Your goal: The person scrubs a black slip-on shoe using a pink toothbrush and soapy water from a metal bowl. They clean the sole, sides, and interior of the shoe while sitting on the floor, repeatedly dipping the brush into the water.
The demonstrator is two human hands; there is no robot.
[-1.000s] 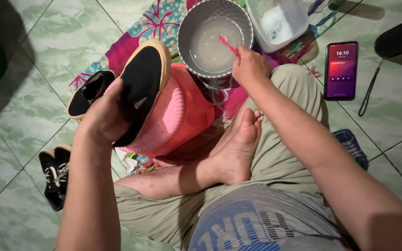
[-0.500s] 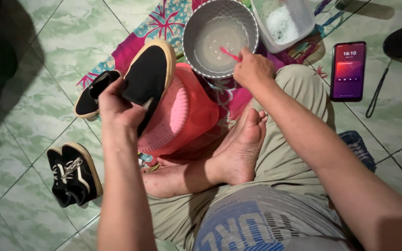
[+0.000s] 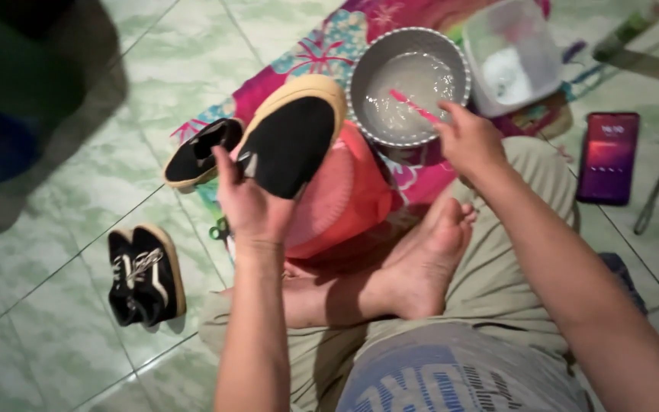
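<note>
Head view, left hand: the left hand (image 3: 249,202) was clamped round the heel end of a black slip-on shoe (image 3: 293,141), sole up, above a pink basket (image 3: 345,198).
Head view, right hand: the right hand (image 3: 470,141) pinched a pink toothbrush (image 3: 415,105), bristle end inside the metal bowl (image 3: 360,72) just ahead of it.
Shoe handling: probably light, soft canvas with a stiffer rubber edge; the heel looked the firmest hold.
Toothbrush handling: thin, stiff, likely slippery when wet.
Nearby: a second shoe (image 3: 196,152) lay beyond the left hand; a phone (image 3: 609,156) right of the right hand.
</note>
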